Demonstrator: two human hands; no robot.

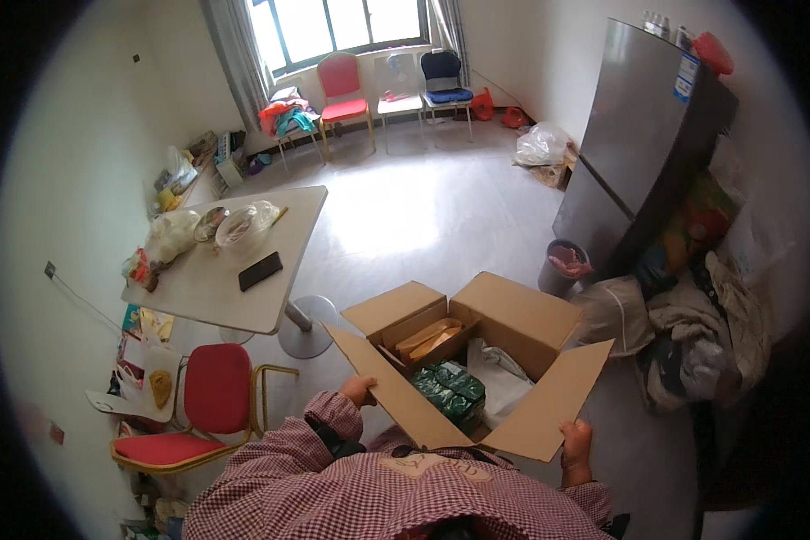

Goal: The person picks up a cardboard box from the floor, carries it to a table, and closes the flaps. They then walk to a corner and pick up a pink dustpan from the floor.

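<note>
Close against my body is a cardboard box [472,320] with its four flaps spread out. My left hand [358,390] grips the edge of the left flap. On the other side, my right hand [576,442] has hold of the right flap's outer edge. Inside the box, a dark green patterned package [449,391] lies beside a white bag [496,381]. A smaller cardboard box [439,347] at the far left corner of the interior holds an orange-brown packet [426,339]. The box's underside is hidden from me.
To the left stand a pale table [256,307] bearing a black phone [260,271] and plastic bags, and a red chair [217,388]. At right are a refrigerator [621,128], a waste bin [553,277] and piled sacks [614,314]. Several chairs [342,81] line the window wall.
</note>
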